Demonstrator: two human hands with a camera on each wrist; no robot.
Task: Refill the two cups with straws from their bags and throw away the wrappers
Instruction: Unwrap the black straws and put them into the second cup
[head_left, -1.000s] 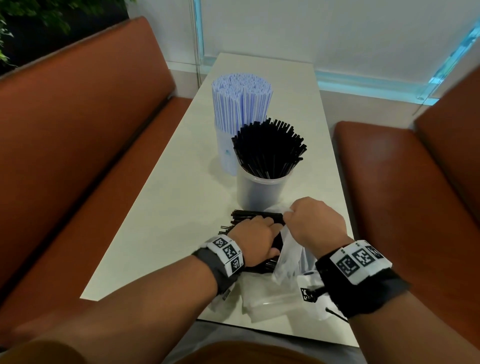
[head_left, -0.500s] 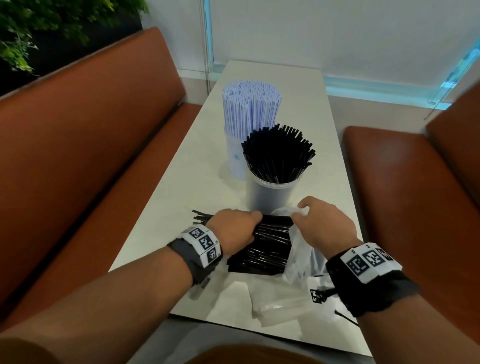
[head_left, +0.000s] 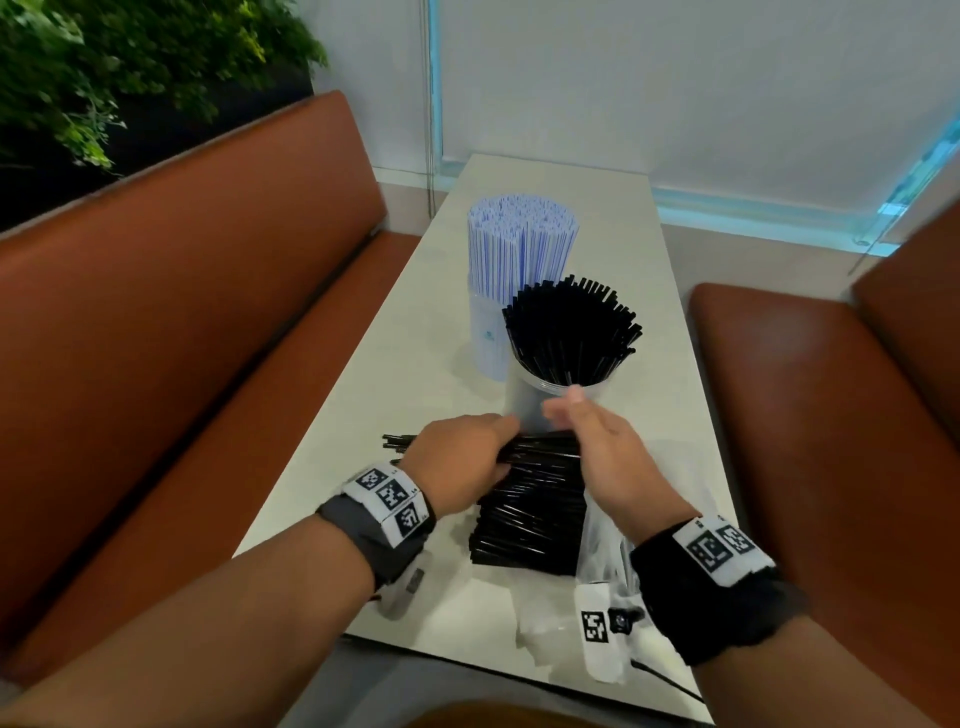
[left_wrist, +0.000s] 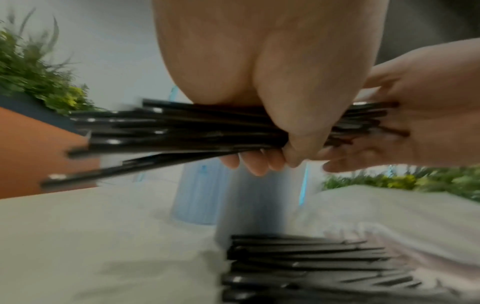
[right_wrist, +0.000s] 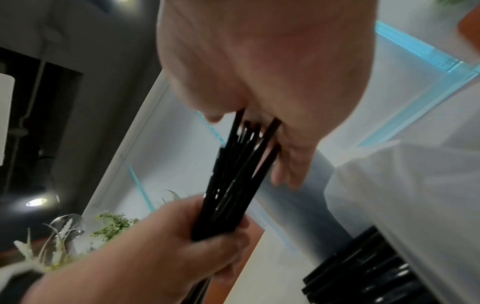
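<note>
Our left hand (head_left: 464, 460) grips a bundle of thin black plastic straws (left_wrist: 182, 131) above the pale counter (head_left: 374, 395); our right hand (head_left: 605, 457), fingers (right_wrist: 291, 164) straight, steadies its ends.

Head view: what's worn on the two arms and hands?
Both forearms and hands are bare, no sleeves or gloves. The left wrist carries a grey fabric band wrapped by a white strip of black square fiducial tags. The right wrist carries a black fabric band with a similar white tag strip, plus a hanging white tag and a thin black cable trailing below.
</note>
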